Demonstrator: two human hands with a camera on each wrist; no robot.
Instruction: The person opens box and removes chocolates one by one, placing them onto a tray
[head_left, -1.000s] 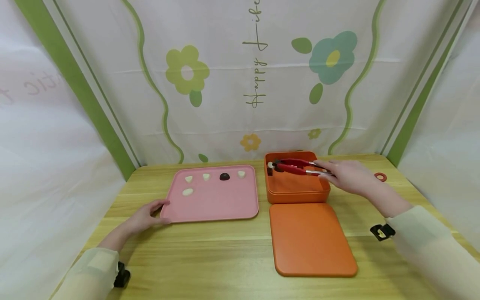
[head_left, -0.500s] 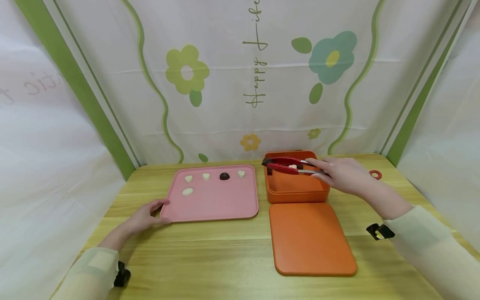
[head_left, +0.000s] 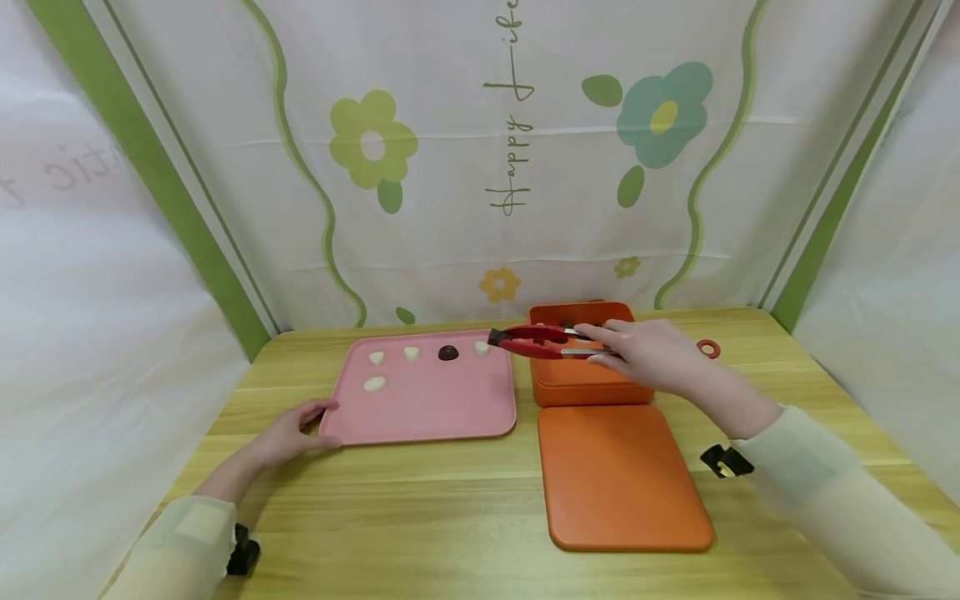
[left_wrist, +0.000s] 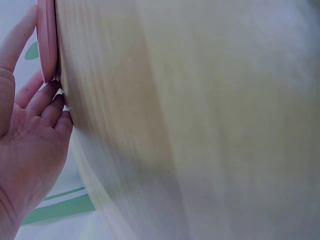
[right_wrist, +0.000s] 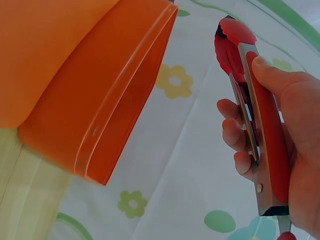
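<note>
Flower-print backdrop (head_left: pixel 442 237), far side of wooden counter (head_left: pixel 390 525). Pink tray (head_left: pixel 435 410), left, w/ 4 white pcs (head_left: pixel 374 383) & 1 dark pc (head_left: pixel 447 353); left hand (head_left: pixel 291 433) holds near left corner. Red tongs (right_wrist: pixel 270 132): gripped by right hand (head_left: pixel 648 354), tips over tray's far right corner in head view, load unclear. Orange box (head_left: pixel 592 395), right; orange lid (head_left: pixel 622 483), near side.

Script lettering "Happy Life" (head_left: pixel 517 143): green, set sideways, reading bottom to top; on white floral back curtain (head_left: pixel 442 242) | Faint red letters (head_left: pixel 56 173): fragment, whole word not legible; on pale left-hand curtain (head_left: pixel 75 292)
</note>
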